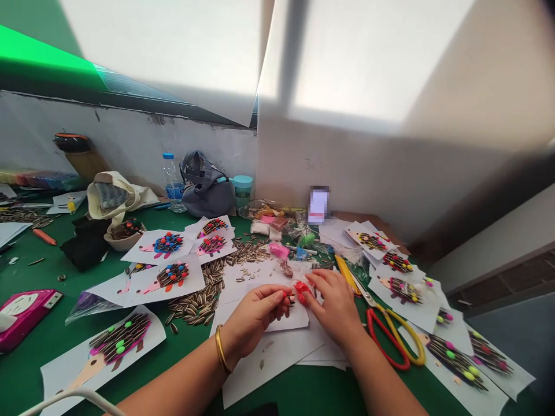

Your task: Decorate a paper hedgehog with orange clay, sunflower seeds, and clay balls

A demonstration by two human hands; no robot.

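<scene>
Over white paper sheets [243,370] on the green table, my two hands are close together. My left hand [264,312], with a gold bangle at the wrist, has thumb and fingers pinched around a small reddish piece at the fingertips. The fingers of my right hand [332,303] touch a red clay lump [300,292] in clear wrapping. Below the fingertips lies a small white card, partly hidden by my hands. Sunflower seeds [195,303] are heaped to the left of the sheets. Just right of my right hand are scissors [385,329] with red and yellow handles.
Hedgehog pictures with seed spines lie at left [117,346] and right [459,364]. Farther back are wrapped clay pieces [280,249], a phone [318,206], a teal-lidded cup [243,190], a grey bag [208,188] and a water bottle [173,185]. A pink device [28,318] sits far left.
</scene>
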